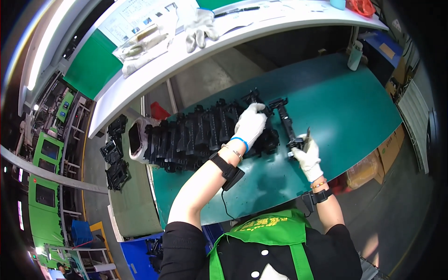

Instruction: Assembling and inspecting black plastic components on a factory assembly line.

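Note:
My left hand (251,125), in a white glove, is closed over a black plastic part (252,96) at the right end of a tightly packed row of similar black parts (191,135). Its fingertips are partly hidden among the parts. My right hand (308,160), also gloved, grips the near end of a long, narrow black plastic part (285,120), which slants away toward the left hand. From the same hand a thin, pointed tool (308,132) sticks up; its kind is too small to tell.
The parts stand on a green tabletop (345,116). A white shelf (261,22) spans the far side, with gloves (200,30) and papers on it. A bottle (355,56) stands at the far right corner. More black parts (112,151) lie left, beside a phone-like device (135,138).

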`<action>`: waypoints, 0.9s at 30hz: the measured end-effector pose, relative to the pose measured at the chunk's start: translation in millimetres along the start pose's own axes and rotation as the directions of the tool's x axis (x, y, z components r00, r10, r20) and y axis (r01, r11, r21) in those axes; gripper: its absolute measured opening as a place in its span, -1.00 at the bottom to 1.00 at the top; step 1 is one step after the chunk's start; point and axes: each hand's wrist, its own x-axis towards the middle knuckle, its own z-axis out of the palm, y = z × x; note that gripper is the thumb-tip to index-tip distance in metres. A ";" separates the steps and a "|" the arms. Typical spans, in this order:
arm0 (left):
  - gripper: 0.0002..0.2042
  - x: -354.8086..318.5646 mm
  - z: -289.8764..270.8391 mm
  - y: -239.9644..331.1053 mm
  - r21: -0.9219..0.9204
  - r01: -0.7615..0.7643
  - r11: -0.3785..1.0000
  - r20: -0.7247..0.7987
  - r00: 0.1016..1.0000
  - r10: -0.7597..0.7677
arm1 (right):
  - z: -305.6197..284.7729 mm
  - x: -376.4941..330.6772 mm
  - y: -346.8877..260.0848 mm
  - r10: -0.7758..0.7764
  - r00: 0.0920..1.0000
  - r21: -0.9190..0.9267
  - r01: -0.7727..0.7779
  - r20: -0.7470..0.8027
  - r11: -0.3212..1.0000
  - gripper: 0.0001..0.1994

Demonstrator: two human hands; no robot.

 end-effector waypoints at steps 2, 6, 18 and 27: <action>-0.57 -0.9 -5.9 -4.6 0.141 -0.098 0.985 -0.056 0.993 0.107 | 13.4 10.2 8.5 0.030 0.994 0.046 -0.035 0.103 0.998 -0.55; -0.59 -15.0 -20.4 -18.9 0.552 -0.281 0.785 -0.048 0.930 0.366 | 39.0 21.4 -17.8 -0.035 0.973 -0.204 0.083 0.229 0.975 -0.44; -0.63 -141.8 -93.8 -103.5 0.717 -0.417 0.559 -0.098 0.734 0.672 | 44.3 17.6 -25.2 0.033 0.935 -0.286 0.075 0.354 0.955 -0.37; -0.59 -247.2 -195.2 -311.8 0.027 0.200 0.979 -0.691 0.712 -0.126 | 98.2 -79.7 -74.7 -0.190 0.899 -0.345 0.337 0.395 0.876 -0.58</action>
